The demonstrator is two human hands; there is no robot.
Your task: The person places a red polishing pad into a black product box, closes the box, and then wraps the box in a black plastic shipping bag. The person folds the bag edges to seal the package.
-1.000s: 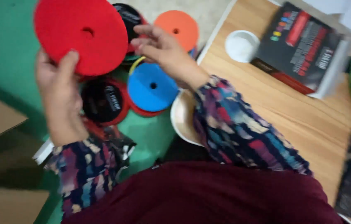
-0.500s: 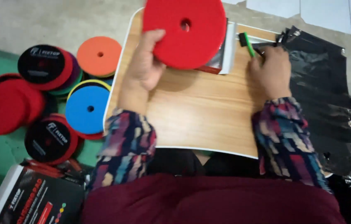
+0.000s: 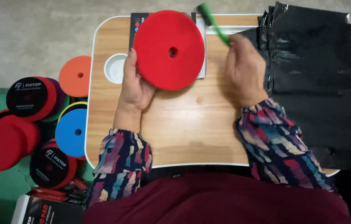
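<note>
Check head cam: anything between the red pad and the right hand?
Only bare wooden tray top lies between red pad and right hand, crossed higher up by its green tool.

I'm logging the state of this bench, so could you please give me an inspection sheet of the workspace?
Surface: wooden lap tray with white rim and round recess.
Job's things: red foam disc, held up; green-handled tool.
Clutter: black plastic bags at right; dark booklet under the disc.
Hands: left hand grips the disc; right hand holds the tool.
Cables: nothing seen.
Surroundings: stacked coloured pads on the floor at left.
</note>
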